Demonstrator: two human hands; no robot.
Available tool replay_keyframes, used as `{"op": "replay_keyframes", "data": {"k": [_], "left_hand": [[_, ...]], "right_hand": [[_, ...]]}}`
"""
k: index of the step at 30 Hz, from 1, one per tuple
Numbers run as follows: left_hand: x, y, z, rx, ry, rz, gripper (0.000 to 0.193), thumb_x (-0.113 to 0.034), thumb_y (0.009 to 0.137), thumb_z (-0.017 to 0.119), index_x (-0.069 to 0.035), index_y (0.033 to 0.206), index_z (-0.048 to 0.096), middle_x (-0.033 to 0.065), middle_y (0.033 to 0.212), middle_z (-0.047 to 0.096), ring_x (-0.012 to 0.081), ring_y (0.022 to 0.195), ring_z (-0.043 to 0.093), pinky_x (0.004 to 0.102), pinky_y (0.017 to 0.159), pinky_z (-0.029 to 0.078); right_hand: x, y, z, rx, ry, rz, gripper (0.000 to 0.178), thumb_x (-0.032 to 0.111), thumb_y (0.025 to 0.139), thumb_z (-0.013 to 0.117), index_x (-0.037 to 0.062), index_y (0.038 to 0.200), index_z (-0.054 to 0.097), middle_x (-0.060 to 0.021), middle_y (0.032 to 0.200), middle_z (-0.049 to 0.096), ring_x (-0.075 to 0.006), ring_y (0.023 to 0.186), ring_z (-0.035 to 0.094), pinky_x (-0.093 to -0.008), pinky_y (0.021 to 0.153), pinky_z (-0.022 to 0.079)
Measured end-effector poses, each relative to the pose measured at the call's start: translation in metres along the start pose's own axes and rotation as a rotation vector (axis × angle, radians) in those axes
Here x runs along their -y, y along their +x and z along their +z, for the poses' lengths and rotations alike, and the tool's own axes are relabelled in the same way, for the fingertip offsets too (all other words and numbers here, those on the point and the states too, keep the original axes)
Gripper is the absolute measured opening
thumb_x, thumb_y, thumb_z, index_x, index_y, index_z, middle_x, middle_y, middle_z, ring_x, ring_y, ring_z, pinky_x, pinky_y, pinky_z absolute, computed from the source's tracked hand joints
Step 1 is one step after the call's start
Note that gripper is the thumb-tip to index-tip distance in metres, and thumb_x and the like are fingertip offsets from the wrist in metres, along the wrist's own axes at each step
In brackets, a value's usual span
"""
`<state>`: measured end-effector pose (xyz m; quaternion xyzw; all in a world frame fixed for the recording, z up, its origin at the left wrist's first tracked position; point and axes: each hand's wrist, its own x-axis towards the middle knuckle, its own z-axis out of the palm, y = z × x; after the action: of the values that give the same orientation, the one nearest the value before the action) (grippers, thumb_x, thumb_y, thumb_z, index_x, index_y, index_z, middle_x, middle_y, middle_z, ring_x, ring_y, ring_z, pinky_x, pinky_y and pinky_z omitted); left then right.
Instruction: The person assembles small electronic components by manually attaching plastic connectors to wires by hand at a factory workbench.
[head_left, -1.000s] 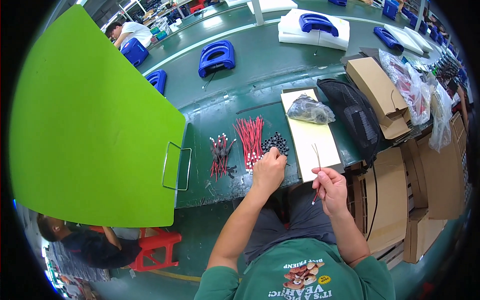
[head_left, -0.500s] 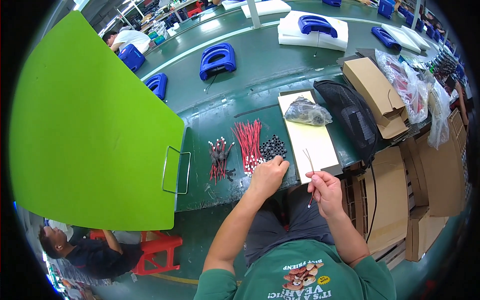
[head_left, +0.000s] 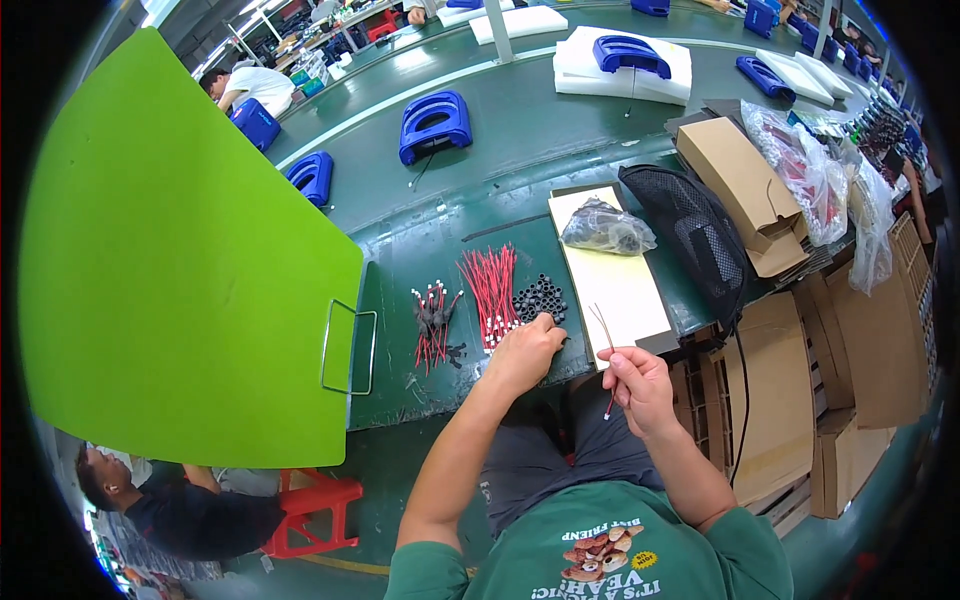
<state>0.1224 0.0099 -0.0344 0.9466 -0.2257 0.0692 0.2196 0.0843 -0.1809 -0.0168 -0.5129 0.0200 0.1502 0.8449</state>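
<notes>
Head view, centre of the frame: the left hand (head_left: 523, 352) rests fingers-down on the green bench (head_left: 400, 390), its fingertips closed at the lower edge of a cluster of small black sleeves (head_left: 540, 297); whether one is already pinched cannot be told. The right hand (head_left: 638, 385), just right of centre, is clamped on a single thin red wire (head_left: 604, 330), held upright with its upper end over the cream board (head_left: 615, 285).

Step in hand, as judged: picking a sleeve to fit on the held wire. The next move would call for bringing both hands together and aligning the wire end with the sleeve bore.

Left of the sleeves lies a bundle of red wires (head_left: 490, 285); further left, a smaller batch of wires with dark ends (head_left: 435, 320). A clear bag (head_left: 605, 228) sits at the top of the board, a black mesh basket (head_left: 700, 235) to its right.

Upper frame: blue housings (head_left: 435, 122) on a conveyor. Right edge: cardboard boxes (head_left: 740, 190). A large green panel (head_left: 180, 270) fills the left.
</notes>
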Motion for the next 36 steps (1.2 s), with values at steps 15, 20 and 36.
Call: {"op": "replay_keyframes", "data": {"k": [15,20,36], "left_hand": [[-0.06,-0.034,-0.006,-0.455,-1.929,-0.407,0.014,-0.011,0.088,0.052,0.0,0.096,0.058,0.0109,0.087,0.062,0.0175,0.073,0.062,0.0306,0.069,0.052],[-0.064,-0.038,-0.006,-0.546,-2.093,-0.514,0.011,-0.012,0.088,0.051,-0.005,0.095,0.054,0.013,0.094,0.062,0.0214,0.083,0.062,0.0342,0.075,0.052],[-0.068,-0.051,0.002,-0.269,-1.776,-0.529,0.017,-0.008,0.085,0.055,0.0,0.101,0.058,0.01,0.086,0.063,0.0129,0.07,0.059,0.0246,0.063,0.048]], "right_hand": [[0.003,-0.017,0.021,0.124,-0.309,-0.143,0.009,0.006,0.079,0.062,-0.0018,0.077,0.065,-0.0012,0.064,0.058,-0.0046,0.052,0.046,-0.019,0.047,0.035],[-0.004,-0.019,0.02,0.152,-0.6,-0.288,0.008,0.006,0.076,0.064,-0.0016,0.076,0.065,-0.0021,0.061,0.056,-0.0051,0.053,0.047,-0.0202,0.047,0.036],[-0.003,-0.017,0.014,0.174,-0.202,0.079,0.013,0.008,0.081,0.06,-0.0024,0.076,0.065,-0.0003,0.061,0.059,-0.0031,0.054,0.048,-0.0171,0.047,0.035]]}}
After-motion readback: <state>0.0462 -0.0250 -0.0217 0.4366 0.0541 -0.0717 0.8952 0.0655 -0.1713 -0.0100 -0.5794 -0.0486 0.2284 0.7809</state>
